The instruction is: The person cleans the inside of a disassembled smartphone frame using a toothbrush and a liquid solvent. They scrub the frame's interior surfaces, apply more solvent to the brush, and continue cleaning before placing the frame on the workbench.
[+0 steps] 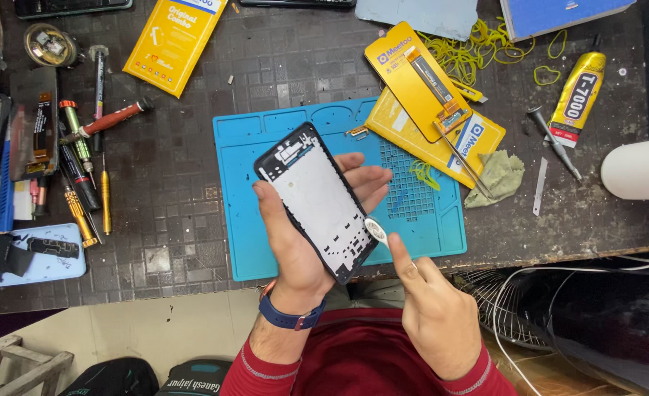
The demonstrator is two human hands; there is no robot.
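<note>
Your dark gridded workbench (pixel 192 169) fills most of the view, and on it lies the blue silicone repair mat (pixel 427 220), partly under your hands. Yellow accessory packets (pixel 431 110) overlap the mat's far right corner, with a green cloth (pixel 497 176) just beside them and a yellow glue tube (pixel 577 95) further right. Screwdrivers (pixel 89 154) lie along the bench's left side.

Above the mat, your left hand (pixel 302 242) is closed around the phone frame (pixel 317 202): thumb along its left edge, fingers curled behind the right edge. The frame is tilted, its white inner side facing you, black rim all round.

Your right hand (pixel 434 315) pinches a small white pry tool (pixel 376 231), forefinger stretched along it. Its tip touches the frame's lower right edge.
</note>
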